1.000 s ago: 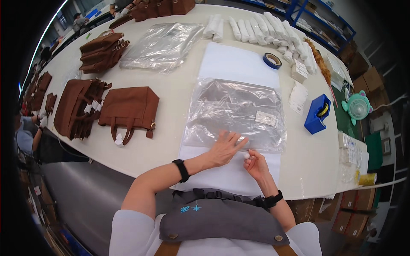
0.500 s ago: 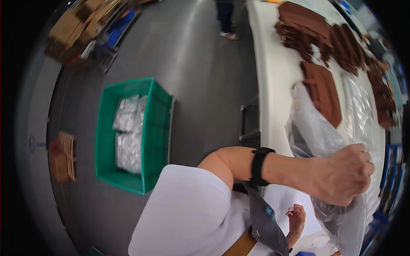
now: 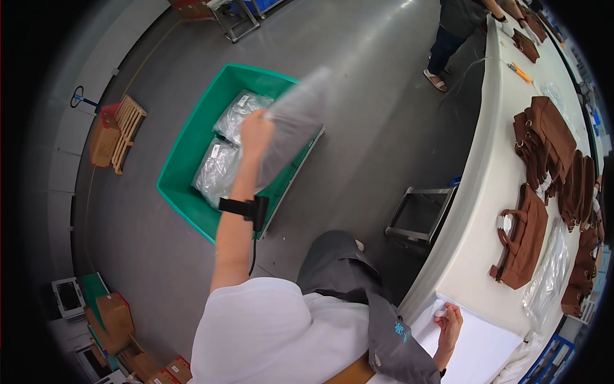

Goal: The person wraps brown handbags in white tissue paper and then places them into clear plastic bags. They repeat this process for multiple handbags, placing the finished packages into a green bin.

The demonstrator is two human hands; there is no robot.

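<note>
Plastic bag blurred; co-worker cut off

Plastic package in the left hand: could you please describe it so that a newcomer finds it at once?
Look for the large green bin, left of the long white table. Over it, the person's left hand grips a translucent plastic package, tilted and blurred. Other clear packages lie inside the bin; only this one is held up.
</note>
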